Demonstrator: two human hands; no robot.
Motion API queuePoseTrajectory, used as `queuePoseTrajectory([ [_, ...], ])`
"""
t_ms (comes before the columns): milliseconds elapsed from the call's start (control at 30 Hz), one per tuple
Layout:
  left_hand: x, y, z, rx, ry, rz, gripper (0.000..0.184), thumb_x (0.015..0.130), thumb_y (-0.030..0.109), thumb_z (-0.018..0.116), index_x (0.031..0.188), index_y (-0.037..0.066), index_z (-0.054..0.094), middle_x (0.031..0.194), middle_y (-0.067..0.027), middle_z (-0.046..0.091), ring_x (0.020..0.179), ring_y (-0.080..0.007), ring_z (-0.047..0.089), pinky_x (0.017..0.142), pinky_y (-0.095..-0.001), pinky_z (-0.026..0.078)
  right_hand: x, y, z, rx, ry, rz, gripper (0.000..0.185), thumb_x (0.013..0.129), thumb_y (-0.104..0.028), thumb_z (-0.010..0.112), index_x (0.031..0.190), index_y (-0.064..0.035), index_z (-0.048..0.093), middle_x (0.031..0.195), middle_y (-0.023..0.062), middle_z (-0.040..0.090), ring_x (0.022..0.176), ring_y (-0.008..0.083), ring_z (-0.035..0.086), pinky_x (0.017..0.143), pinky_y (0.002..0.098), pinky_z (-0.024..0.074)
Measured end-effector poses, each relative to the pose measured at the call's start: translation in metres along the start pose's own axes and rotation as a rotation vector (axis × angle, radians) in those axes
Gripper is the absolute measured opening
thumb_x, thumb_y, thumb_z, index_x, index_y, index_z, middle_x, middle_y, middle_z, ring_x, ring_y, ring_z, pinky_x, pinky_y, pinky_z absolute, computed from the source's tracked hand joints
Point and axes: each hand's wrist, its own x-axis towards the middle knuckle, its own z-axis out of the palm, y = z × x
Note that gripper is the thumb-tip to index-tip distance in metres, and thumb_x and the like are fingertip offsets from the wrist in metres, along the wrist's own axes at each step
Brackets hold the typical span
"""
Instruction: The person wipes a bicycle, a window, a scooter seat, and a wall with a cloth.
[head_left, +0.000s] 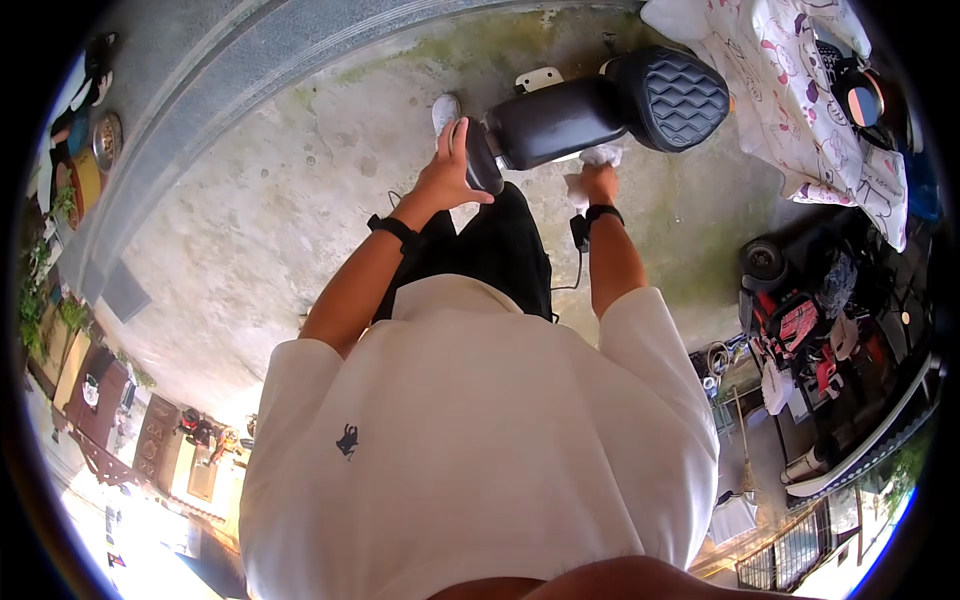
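In front of me stands a scooter-like vehicle with a long black padded seat (555, 122). At its right end is a rounded black pad (688, 98) with a zigzag pattern. My left hand (447, 178) grips the smaller black seat pad (482, 158) at the left end, thumb along its near edge and fingers over the far side. My right hand (599, 182) is closed on a white cloth (602, 156), beside the near lower edge of the long seat. Part of the cloth hangs left of the fingers. Most of the vehicle's underside is hidden.
A patterned white cover (790, 110) drapes over something at the upper right. Below it stands a dark vehicle (765, 262) piled with bags and clothes. A broom (745, 440) is at the lower right. A metal bowl (106, 140) is at far left. Concrete floor (250, 250) surrounds me.
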Motion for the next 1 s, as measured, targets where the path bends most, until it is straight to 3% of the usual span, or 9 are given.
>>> queuePoseTrajectory([
  [67, 0.002, -0.007, 0.005, 0.042, 0.044, 0.078, 0.141, 0.053, 0.040, 0.093, 0.153, 0.004, 0.001, 0.154, -0.0328, 0.009, 0.139, -0.0490, 0.030, 0.111, -0.0465, 0.037, -0.004, 0.033, 0.008, -0.032, -0.033, -0.047, 0.056, 0.080, -0.041, 0.060, 0.117, 0.0014, 0.062, 0.117, 0.0263, 0.065, 0.112, 0.0435, 0.061, 0.097, 0.0480, 0.0484],
  [133, 0.001, -0.008, 0.005, 0.057, 0.025, 0.090, 0.141, 0.054, 0.044, 0.092, 0.152, 0.000, 0.001, 0.152, -0.0361, 0.009, 0.139, -0.0513, 0.028, 0.114, -0.0466, 0.033, -0.013, 0.049, 0.015, 0.051, 0.107, -0.079, 0.053, 0.075, -0.040, 0.062, 0.111, -0.0015, 0.063, 0.107, 0.0292, 0.066, 0.105, 0.0459, 0.062, 0.092, 0.0503, 0.0496],
  [300, 0.002, -0.004, 0.002, 0.085, -0.002, 0.090, 0.144, 0.053, 0.046, 0.092, 0.152, 0.000, -0.002, 0.154, -0.0331, 0.010, 0.138, -0.0488, 0.032, 0.110, -0.0448, 0.039, -0.030, 0.008, -0.008, 0.199, 0.345, -0.507, 0.048, 0.080, -0.019, 0.066, 0.127, -0.0110, 0.058, 0.104, 0.0251, 0.066, 0.096, 0.0449, 0.063, 0.085, 0.0500, 0.0514],
  [433, 0.011, 0.020, -0.007, 0.223, -0.173, -0.068, 0.150, 0.053, 0.051, 0.092, 0.152, 0.004, -0.011, 0.155, -0.0321, 0.006, 0.140, -0.0477, 0.027, 0.106, -0.0499, 0.041, 0.005, -0.037, -0.017, 0.270, 0.464, -0.615, 0.055, 0.079, -0.021, 0.067, 0.133, -0.0200, 0.057, 0.111, 0.0227, 0.065, 0.108, 0.0425, 0.059, 0.089, 0.0508, 0.0501],
  [600, 0.007, 0.016, -0.004, 0.374, -0.155, -0.100, 0.151, 0.055, 0.056, 0.089, 0.151, 0.003, -0.014, 0.154, -0.0343, 0.006, 0.139, -0.0494, 0.029, 0.105, -0.0522, 0.041, 0.031, -0.065, 0.026, -0.021, 0.332, -0.461, 0.054, 0.082, -0.037, 0.058, 0.135, -0.0229, 0.056, 0.116, 0.0166, 0.066, 0.125, 0.0359, 0.047, 0.094, 0.0526, 0.0476],
  [700, 0.008, 0.013, -0.009, 0.406, -0.184, -0.063, 0.148, 0.057, 0.059, 0.087, 0.151, 0.002, -0.013, 0.152, -0.0374, 0.006, 0.136, -0.0526, 0.032, 0.104, -0.0521, 0.041, -0.015, -0.077, 0.035, 0.075, 0.125, -0.448, 0.051, 0.076, -0.028, 0.065, 0.126, -0.0171, 0.061, 0.114, 0.0199, 0.063, 0.117, 0.0385, 0.053, 0.093, 0.0501, 0.0492],
  [833, 0.012, 0.017, -0.010, 0.400, -0.184, -0.055, 0.147, 0.057, 0.061, 0.086, 0.151, -0.001, -0.009, 0.150, -0.0383, 0.013, 0.130, -0.0519, 0.040, 0.105, -0.0494, 0.041, -0.059, -0.043, 0.079, 0.165, 0.050, -0.690, 0.050, 0.068, -0.019, 0.070, 0.117, -0.0143, 0.065, 0.108, 0.0217, 0.060, 0.111, 0.0398, 0.056, 0.092, 0.0446, 0.0511],
  [900, 0.010, 0.016, -0.009, 0.436, -0.180, -0.064, 0.146, 0.057, 0.061, 0.086, 0.151, -0.003, -0.005, 0.148, -0.0393, 0.018, 0.126, -0.0512, 0.044, 0.106, -0.0467, 0.040, -0.078, -0.032, 0.075, 0.188, -0.130, -0.639, 0.040, 0.067, -0.014, 0.066, 0.107, -0.0107, 0.066, 0.100, 0.0195, 0.064, 0.107, 0.0378, 0.056, 0.092, 0.0434, 0.0496],
  [1000, 0.010, 0.018, -0.011, 0.431, -0.178, -0.066, 0.146, 0.057, 0.060, 0.086, 0.151, -0.003, -0.006, 0.148, -0.0377, 0.018, 0.127, -0.0500, 0.044, 0.104, -0.0484, 0.042, -0.081, -0.015, 0.064, -0.033, -0.233, -0.510, 0.041, 0.071, -0.018, 0.067, 0.112, -0.0158, 0.068, 0.107, 0.0183, 0.063, 0.110, 0.0351, 0.058, 0.093, 0.0441, 0.0505],
])
